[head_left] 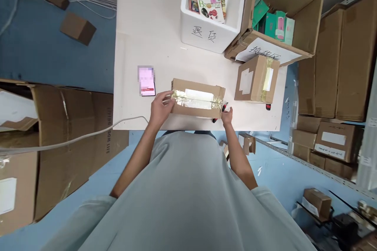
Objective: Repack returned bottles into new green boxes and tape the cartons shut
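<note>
A long cardboard box (197,99), sealed with shiny tape and bearing a white label, lies flat near the table's front edge. My left hand (161,106) grips its left end, fingers on the top and side. At the box's lower right corner is my right hand (226,115), its fingers partly hidden, close beside a red and black tool (224,106) that lies partly behind the box corner. Whether the right hand holds the tool or only touches the box cannot be made out. Left of the box, a phone (147,81) with a lit screen lies on the table.
A white bin (203,33) with booklets and a large open carton (306,27) with green boxes stand at the back of the table (129,47). A taped box (250,80) sits at the right. A cable (88,135) reaches the front left edge.
</note>
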`<state>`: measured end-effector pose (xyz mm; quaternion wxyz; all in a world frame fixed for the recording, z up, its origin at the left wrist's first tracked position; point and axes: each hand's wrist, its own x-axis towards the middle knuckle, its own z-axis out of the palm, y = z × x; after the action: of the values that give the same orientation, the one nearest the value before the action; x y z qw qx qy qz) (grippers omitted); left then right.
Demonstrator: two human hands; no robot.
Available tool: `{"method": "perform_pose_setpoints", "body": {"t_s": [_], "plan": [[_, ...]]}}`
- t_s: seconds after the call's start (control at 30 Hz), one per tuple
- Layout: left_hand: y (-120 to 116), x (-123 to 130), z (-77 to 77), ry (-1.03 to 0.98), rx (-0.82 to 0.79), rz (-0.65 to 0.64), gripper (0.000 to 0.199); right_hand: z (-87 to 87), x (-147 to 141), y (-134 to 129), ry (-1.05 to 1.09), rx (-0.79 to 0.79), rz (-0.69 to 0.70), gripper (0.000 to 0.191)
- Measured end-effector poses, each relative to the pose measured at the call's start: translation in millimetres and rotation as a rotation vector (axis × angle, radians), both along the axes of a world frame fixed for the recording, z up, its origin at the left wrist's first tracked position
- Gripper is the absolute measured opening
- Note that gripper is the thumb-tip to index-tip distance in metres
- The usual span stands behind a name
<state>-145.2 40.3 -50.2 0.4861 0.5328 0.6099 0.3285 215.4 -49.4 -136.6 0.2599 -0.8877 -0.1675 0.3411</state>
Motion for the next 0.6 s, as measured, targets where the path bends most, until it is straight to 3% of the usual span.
{"method": "perform_pose_setpoints", "body": {"t_s": [0.13,0.23,0.33,0.47,0.6], "plan": [[10.1,-3.9,-4.7,-0.007,-0.017,-0.071,0.04,42.6,8.6,-16.1,0.101,0.098,-0.017,0.096],[16.9,-6.5,-8.2,-0.023,-0.024,-0.105,0.037,89.7,17.2,-25.7,0.213,0.265,0.033,0.07],[23.3,-9.2,-11.6,-0.036,-0.042,-0.141,0.037,138.2,10.1,-19.1,0.239,0.373,0.147,0.048],[30.2,-13.4,-14.3,-0.033,-0.061,-0.203,0.039,183.5,-34.8,15.3,0.291,0.344,0.45,0.047],[32.8,-16.5,-15.3,-0.047,-0.066,-0.23,0.041,193.7,-94.4,63.4,0.156,0.221,0.896,0.051]]}}
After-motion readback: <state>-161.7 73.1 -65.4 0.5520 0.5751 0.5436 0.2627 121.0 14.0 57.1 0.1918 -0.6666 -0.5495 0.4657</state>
